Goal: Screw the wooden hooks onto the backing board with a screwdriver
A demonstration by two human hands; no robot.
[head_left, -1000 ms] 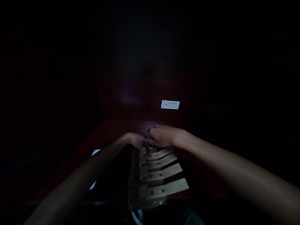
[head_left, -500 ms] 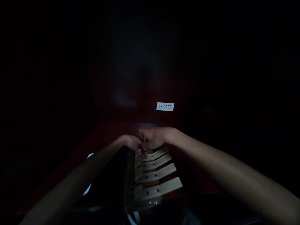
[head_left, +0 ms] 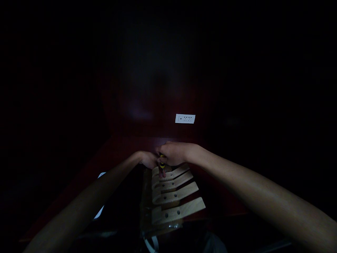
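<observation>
Your right hand was closed around a yellow-and-black tool, roughly upright above the farthest of four wooden strips. Your left hand reached fingertips beside the tool's lower end; in the dim light I couldn't tell whether they pinched anything. The strips lay nearer you than your hands, fixed by dark screws to a brown board. The tool seemed light and rigid, best held by its handle. The strips looked stiff, smooth and perhaps slippery; the board's left edge, below your left hand, seemed the surest hold.
</observation>
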